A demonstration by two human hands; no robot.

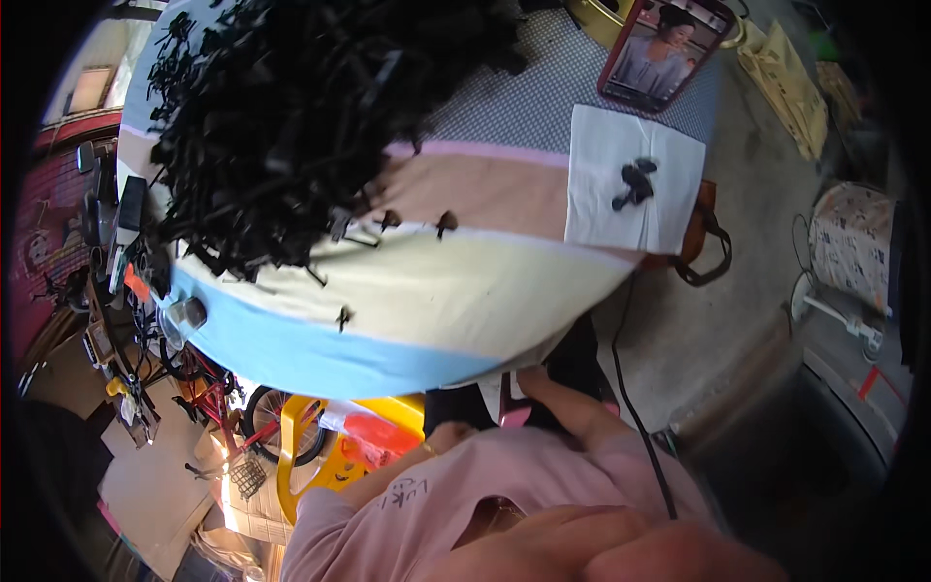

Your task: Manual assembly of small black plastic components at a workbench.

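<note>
My left hand [449, 436] is low at my lap, beside the yellow plastic chair, with its fingers too small and shaded to make out. My right hand [530, 381] is just below the table's near edge, its fingers partly hidden there. Next to it a pink thing [514, 414] shows over my dark trousers, and I cannot tell whether I hold it. A large heap of small black parts [281, 126] covers the far left of the cloth-covered table [427, 281]. A few loose black pieces [446, 224] lie apart from the heap. More black pieces [634, 184] rest on a white paper sheet [592, 218] at the right.
A phone [664, 58] with its screen lit leans at the far right. A brown bag [713, 238] hangs beside the table edge, and a black cable [630, 388] runs down past my right arm. At left are a yellow chair [291, 456] and a red bicycle [218, 398].
</note>
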